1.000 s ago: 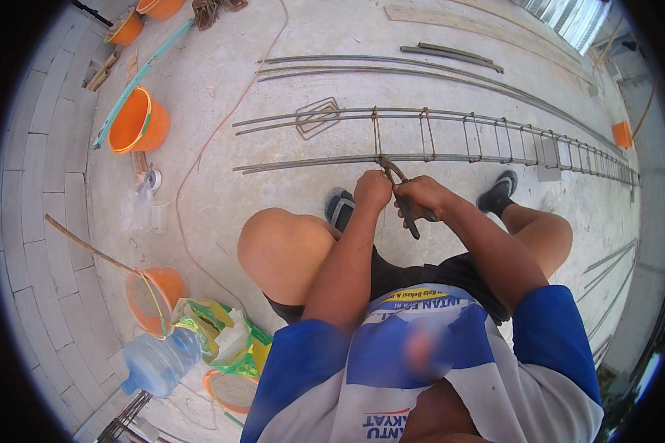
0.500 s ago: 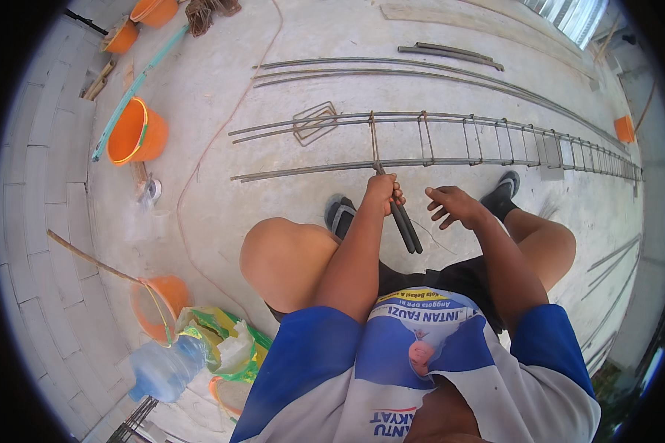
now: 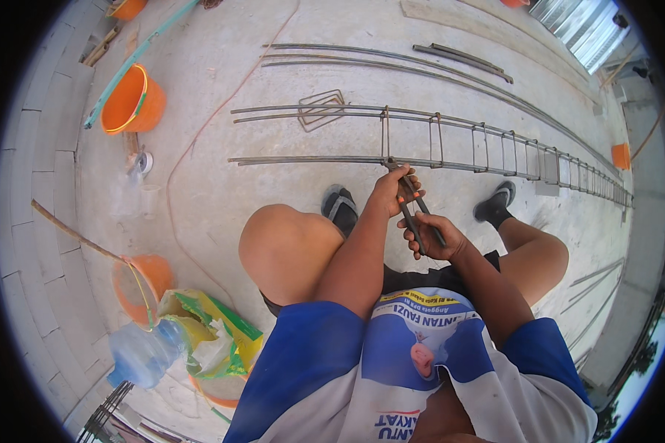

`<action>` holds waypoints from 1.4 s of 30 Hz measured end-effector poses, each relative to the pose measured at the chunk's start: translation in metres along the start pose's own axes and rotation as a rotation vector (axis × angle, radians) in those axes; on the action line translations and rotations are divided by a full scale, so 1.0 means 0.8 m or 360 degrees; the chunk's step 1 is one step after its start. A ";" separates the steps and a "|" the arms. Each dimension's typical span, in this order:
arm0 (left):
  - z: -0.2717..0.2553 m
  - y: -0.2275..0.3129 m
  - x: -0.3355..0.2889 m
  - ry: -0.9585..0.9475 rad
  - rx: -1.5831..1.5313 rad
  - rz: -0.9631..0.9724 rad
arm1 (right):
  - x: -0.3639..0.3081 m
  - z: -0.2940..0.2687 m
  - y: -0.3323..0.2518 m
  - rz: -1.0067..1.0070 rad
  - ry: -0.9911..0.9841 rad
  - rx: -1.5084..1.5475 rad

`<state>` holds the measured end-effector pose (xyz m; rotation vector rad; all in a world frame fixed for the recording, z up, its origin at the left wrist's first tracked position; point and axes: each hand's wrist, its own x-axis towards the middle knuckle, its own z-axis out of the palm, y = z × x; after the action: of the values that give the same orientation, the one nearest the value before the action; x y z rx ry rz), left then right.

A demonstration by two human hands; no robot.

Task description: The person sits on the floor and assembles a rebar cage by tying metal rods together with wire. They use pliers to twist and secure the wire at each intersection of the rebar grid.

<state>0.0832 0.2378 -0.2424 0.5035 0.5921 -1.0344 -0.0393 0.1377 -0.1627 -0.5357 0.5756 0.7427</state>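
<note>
A pair of dark-handled pincers [image 3: 408, 216] is gripped in both my hands. My left hand [image 3: 395, 192] wraps round it close to the head, and my right hand [image 3: 442, 238] closes round the lower handles, which stand a little apart. The jaws meet the near side of a long rebar frame [image 3: 462, 167], at the foot of its first square stirrup [image 3: 383, 133]. Whether a wire is between the jaws is too small to tell. Several more stirrups stand along the frame toward the right.
Loose square stirrups [image 3: 321, 111] lie under the frame's left end. Long rebars [image 3: 362, 59] lie beyond it. At left are an orange bucket [image 3: 131, 107], a blue water jug [image 3: 144, 356] and a green-yellow sack [image 3: 225, 336]. My sandalled feet flank my hands.
My right hand has come from open beside the tool onto its handles. The pincers' head has shifted from the stirrup's far part to the near rods, and the handles have spread somewhat.
</note>
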 end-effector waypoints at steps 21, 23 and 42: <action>-0.023 -0.006 0.030 -0.0092 0.0003 -0.0041 | 0.002 0.028 -0.037 0.0137 0.0550 -0.0625; -0.009 -0.003 0.025 0.0146 0.0110 0.0035 | -0.003 0.080 -0.060 0.0297 0.0854 -0.1605; -0.024 -0.006 0.022 -0.0272 -0.0104 -0.0008 | 0.008 0.027 -0.029 0.0074 0.0629 -0.0736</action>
<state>0.0814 0.2368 -0.2691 0.3523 0.4737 -1.0481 -0.0121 0.1402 -0.1456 -1.1163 0.7881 0.8234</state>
